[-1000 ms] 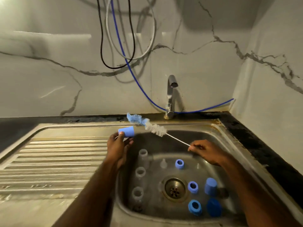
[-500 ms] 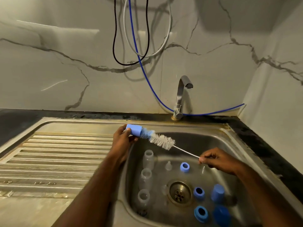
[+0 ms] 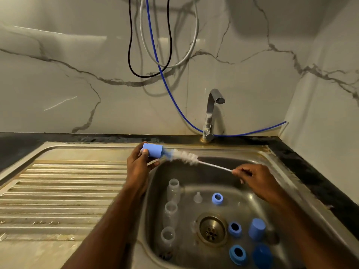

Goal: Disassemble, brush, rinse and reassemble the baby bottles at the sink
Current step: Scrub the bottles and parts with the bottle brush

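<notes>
Over a stainless-steel sink basin, a person's left hand clamps a blue plastic bottle cap while the right hand, fingers pinched shut on the thin white wire handle, feeds the tip of a long white-and-blue bristle bottle brush into the cap's open mouth. Three clear plastic bottle bodies stand at the basin's left; blue screw rings, a clear teat and two more blue caps sit around the drain. The risks appear modest: the flexible wire could buckle under a hard push, the cap could slip from wet fingers into the basin, and springing bristles could flick water outward.
</notes>
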Tool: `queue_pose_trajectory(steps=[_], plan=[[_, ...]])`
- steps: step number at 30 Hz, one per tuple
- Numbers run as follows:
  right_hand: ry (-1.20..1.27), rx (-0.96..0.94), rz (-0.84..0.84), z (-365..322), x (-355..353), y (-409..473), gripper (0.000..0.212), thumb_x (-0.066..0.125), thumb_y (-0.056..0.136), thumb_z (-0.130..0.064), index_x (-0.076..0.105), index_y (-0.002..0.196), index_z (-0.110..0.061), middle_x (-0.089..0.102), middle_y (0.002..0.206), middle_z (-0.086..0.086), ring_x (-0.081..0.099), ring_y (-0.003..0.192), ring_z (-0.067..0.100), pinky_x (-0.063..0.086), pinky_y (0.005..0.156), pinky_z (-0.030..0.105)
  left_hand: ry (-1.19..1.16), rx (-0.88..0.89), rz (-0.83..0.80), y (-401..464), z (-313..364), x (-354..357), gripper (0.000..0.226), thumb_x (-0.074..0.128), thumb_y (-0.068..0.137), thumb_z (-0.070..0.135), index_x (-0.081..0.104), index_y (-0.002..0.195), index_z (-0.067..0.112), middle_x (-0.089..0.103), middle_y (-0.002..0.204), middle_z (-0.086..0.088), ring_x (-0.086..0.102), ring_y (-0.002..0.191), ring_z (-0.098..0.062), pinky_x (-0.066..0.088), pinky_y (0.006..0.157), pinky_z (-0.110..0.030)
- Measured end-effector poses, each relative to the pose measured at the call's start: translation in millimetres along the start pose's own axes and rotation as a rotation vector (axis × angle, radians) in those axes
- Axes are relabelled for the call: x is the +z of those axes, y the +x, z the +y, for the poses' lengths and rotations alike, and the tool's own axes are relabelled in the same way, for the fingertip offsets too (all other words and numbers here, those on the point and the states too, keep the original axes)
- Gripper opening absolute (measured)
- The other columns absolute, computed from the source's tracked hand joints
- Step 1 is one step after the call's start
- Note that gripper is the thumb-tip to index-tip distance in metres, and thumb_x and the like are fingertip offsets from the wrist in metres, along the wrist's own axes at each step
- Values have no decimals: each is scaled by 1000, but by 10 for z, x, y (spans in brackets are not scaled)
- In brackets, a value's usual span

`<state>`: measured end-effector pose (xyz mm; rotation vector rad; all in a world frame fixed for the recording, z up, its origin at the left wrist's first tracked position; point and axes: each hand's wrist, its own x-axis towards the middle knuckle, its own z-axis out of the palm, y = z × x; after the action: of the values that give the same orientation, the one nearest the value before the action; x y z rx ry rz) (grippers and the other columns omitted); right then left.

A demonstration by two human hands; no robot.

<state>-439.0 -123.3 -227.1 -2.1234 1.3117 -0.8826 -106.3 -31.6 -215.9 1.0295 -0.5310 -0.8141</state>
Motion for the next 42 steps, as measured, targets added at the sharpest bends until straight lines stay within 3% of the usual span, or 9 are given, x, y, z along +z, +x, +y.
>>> queue_pose_trajectory(steps=[4,7,13,19,23,28,34,37,42], plan=[[95,59,-276,-59,26,-74,29,66,95,-34,69,71,-17,54,48,0,48,46,7,42,56,25,-19,17,15,19,-17,-25,30,43,107,11,55,134,15,64,121,-9,68,97,-22,60,65,-29],[137,-3,-171,-72,47,-73,24,88,75,-19,65,76,-12,57,53,-5,47,49,1,40,52,15,-38,48,36,52,3,-45,27,49,105,19,57,130,16,60,129,-14,66,108,-29,59,75,-35],[199,-57,44,-184,9,-22,9,82,79,-9,73,77,-10,72,69,4,65,62,12,51,64,21,-106,32,15,17,45,-58,38,65,93,7,61,130,16,61,125,-16,69,104,-30,63,68,-34],[224,203,-404,-232,34,-128,46,56,98,-42,68,76,-4,44,50,6,34,39,10,27,43,23,-426,-140,-28,39,59,-23,38,54,101,16,53,138,8,62,125,-24,63,116,-41,59,85,-51],[316,89,-190,-272,112,-114,28,84,79,-19,63,78,-1,58,54,6,45,41,10,35,40,20,-460,-102,22,109,58,-90,42,54,100,12,51,142,7,58,135,-26,62,119,-39,59,89,-48],[3,15,-27,-161,142,-18,18,78,85,-30,69,74,-19,65,62,3,59,60,14,50,63,33,-394,-50,-19,74,62,-70,44,54,98,-1,55,140,12,58,132,-19,62,119,-37,61,85,-44],[74,28,-345,-183,137,-99,36,64,96,-36,69,67,-16,55,51,-5,47,50,4,42,58,23,-227,30,-40,74,57,-129,44,53,97,-5,57,136,15,57,134,-17,61,120,-37,61,85,-37],[83,-43,-202,-152,137,-85,15,83,80,-30,71,79,-22,65,64,-6,54,57,4,47,60,24,-203,1,-7,84,91,-142,41,52,99,-4,61,130,21,58,131,-15,64,117,-34,62,82,-36],[-395,-142,239,-228,119,-4,15,63,96,-39,73,96,-28,69,89,-11,61,83,9,50,83,36,178,208,-17,97,10,-114,42,58,99,4,58,135,26,54,139,-8,62,117,-28,59,86,-39]])
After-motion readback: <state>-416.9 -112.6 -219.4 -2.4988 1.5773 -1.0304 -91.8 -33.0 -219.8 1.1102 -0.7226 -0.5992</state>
